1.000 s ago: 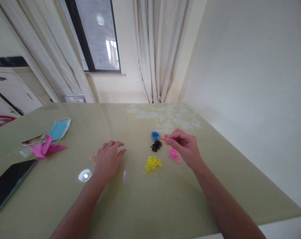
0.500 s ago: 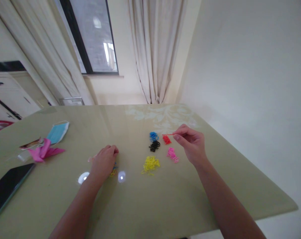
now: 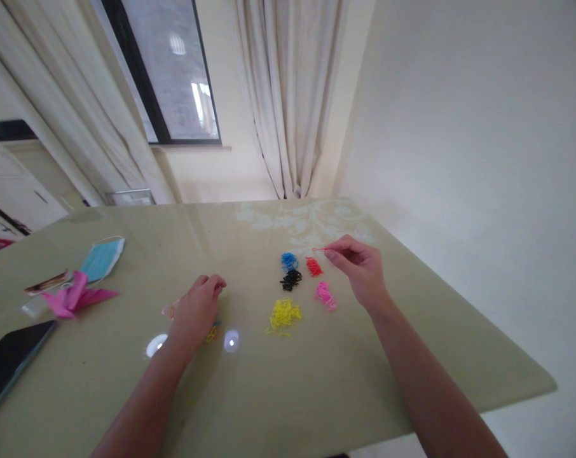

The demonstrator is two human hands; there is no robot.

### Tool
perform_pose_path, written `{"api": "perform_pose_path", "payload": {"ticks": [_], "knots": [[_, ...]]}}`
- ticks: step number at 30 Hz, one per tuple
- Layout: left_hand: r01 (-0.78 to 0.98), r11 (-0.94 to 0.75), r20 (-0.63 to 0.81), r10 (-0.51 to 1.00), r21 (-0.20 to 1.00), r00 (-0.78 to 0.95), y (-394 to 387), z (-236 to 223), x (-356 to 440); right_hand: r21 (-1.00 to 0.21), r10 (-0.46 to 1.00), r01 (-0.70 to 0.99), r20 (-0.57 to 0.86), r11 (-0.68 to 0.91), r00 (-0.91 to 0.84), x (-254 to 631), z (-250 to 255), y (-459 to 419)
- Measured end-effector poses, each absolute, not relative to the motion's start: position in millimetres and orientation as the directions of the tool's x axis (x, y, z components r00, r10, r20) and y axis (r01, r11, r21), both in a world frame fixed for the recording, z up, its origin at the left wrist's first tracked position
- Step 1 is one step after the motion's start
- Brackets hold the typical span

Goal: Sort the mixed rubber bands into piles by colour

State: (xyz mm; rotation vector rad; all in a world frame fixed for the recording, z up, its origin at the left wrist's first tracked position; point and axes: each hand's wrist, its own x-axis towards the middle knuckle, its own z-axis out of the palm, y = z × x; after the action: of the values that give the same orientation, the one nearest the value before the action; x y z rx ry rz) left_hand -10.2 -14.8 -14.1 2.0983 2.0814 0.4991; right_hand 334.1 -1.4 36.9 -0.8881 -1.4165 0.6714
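Red band [image 3: 319, 249] is pinched by right hand [image 3: 359, 268], left hand [image 3: 195, 310], grip hidden, glossy table [image 3: 269, 394], far window [image 3: 173, 76] flanked by curtains [image 3: 290, 95]

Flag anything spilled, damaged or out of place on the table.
No damage or spill stands out. Slightly untidy: the blue pile crowds the black pile, and the yellow pile has a straggling edge. Coloured pieces by the left hand are partly hidden, so can't judge those.
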Motion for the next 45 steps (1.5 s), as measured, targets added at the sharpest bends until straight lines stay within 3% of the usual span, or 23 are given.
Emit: {"api": "perform_pose_path", "payload": {"ticks": [2,6,13,19,25,29,33,38,42,45], "knots": [[0.923,-0.065,0.179,0.984,0.379,-0.004,-15,-13,-9,-0.849,0.873,0.303,0.479,0.434,0.091,341,26,10],[0.869,-0.131,0.245,0.969,0.477,0.012,-15,-10,-8,-0.741,0.909,0.612,0.408,0.275,0.086,352,2,31],[0.776,-0.191,0.304,0.953,0.601,-0.001,-14,-8,-7,-0.707,0.946,0.67,0.324,0.228,0.02,353,-22,44],[0.574,-0.233,0.287,0.958,0.785,-0.005,-13,-13,2,-0.665,0.93,0.712,0.365,0.225,0.048,351,-25,46],[0.326,-0.225,0.225,0.974,0.918,0.04,-21,-15,24,-0.632,0.901,0.717,0.433,0.293,0.013,347,-12,35],[0.259,-0.188,0.178,0.982,0.947,0.063,-28,-10,38,-0.665,0.865,0.597,0.491,0.449,-0.103,318,-1,15],[0.226,-0.154,0.128,0.984,0.962,0.124,-32,-9,44,-0.725,0.835,0.416,0.446,0.549,-0.323,281,3,-11],[0.196,-0.14,0.097,0.972,0.971,0.213,-37,-11,49,-0.713,0.812,0.405,0.422,0.572,-0.404,262,2,-26],[0.23,-0.151,0.09,0.962,0.961,0.258,-38,-8,49,-0.73,0.815,0.378,0.443,0.569,-0.373,268,5,-23],[0.479,-0.221,0.154,0.973,0.85,0.175,-36,-3,37,-0.772,0.824,0.294,0.501,0.564,-0.266,281,14,-19]]}}
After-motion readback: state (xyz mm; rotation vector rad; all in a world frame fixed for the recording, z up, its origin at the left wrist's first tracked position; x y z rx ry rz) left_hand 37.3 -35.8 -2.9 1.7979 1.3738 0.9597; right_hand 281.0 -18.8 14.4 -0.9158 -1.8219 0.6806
